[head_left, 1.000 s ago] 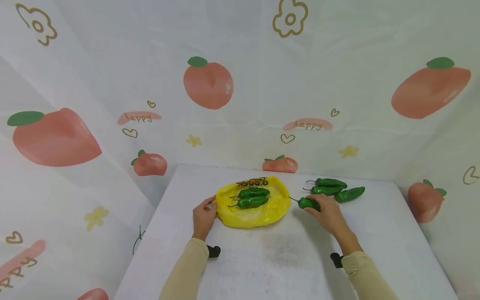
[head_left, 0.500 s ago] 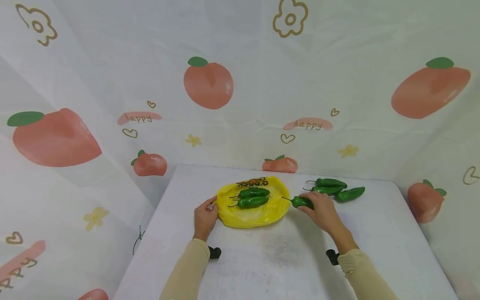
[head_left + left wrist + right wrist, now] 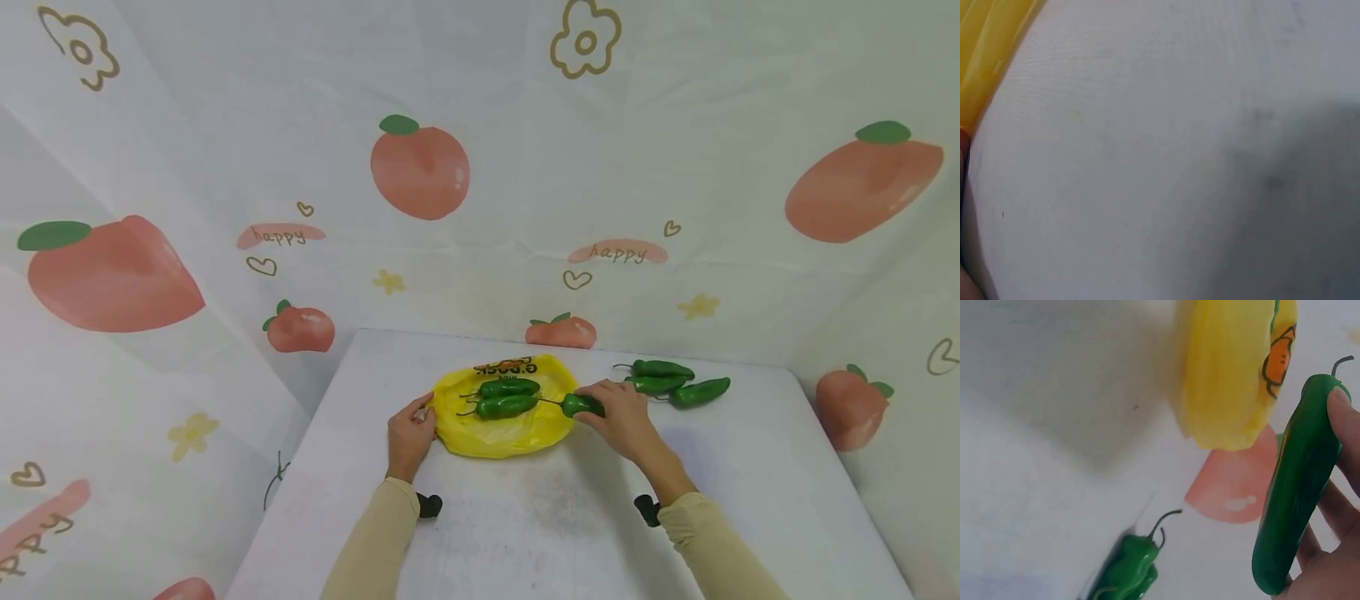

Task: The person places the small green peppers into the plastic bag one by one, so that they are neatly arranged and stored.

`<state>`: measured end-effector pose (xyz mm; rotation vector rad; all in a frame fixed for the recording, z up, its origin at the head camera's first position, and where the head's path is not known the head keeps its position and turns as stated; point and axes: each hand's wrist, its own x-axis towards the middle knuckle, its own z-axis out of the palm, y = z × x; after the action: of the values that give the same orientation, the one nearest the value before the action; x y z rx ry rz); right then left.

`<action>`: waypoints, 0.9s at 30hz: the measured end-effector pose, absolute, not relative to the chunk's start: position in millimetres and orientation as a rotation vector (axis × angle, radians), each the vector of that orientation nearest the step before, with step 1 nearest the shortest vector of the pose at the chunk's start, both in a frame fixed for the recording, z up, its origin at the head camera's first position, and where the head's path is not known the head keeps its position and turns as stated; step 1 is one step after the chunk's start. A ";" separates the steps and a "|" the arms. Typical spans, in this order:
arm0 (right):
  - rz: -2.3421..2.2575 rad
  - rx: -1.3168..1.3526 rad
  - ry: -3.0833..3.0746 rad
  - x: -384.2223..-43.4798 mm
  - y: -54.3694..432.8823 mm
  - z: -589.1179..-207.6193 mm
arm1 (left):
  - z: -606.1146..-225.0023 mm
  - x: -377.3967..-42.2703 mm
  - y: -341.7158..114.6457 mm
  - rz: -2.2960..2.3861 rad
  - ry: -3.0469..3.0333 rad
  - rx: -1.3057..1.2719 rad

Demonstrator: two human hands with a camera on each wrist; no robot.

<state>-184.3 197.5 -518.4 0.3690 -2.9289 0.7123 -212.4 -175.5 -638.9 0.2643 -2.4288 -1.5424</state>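
Observation:
A yellow plastic bag [image 3: 491, 438] lies spread on the table in the head view, its left edge pinched by my left hand [image 3: 410, 437]. Two green peppers [image 3: 506, 407] rest side by side on it, stems to the left. My right hand [image 3: 622, 419] grips another green pepper [image 3: 577, 406] at the bag's right edge, its stem pointing left over the yellow plastic. In the right wrist view this pepper [image 3: 1297, 481] sits between thumb and fingers. Barely any of my left hand shows in the left wrist view, at the far left edge beside the bag [image 3: 985, 56].
Behind and right of my right hand, three more green peppers [image 3: 701, 392] lie close together on the white table [image 3: 525, 533]. A white sheet printed with peaches [image 3: 480, 275] stands along the table's back and sides.
My right hand has carried its pepper leftward, from just right of the bag to over its right edge. My left hand stays at the bag's left edge. The other peppers have not moved.

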 end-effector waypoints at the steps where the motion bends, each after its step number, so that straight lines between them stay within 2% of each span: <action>1: 0.718 0.375 -2.929 -184.7 195.2 -518.1 | -638.6 -212.2 -175.5 -1.544 -2.435 0.271; 13: 0.825 0.424 -2.969 -195.0 169.8 -505.7 | -632.3 -210.5 -174.7 -1.572 -2.453 0.313; 27: 0.954 0.495 -3.016 -205.0 142.0 -517.7 | -633.8 -211.8 -175.0 -1.557 -2.473 0.345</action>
<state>-205.0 142.0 -517.7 0.4952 -3.0158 0.9539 -211.8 -175.0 -633.8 0.3451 -2.4725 -1.5570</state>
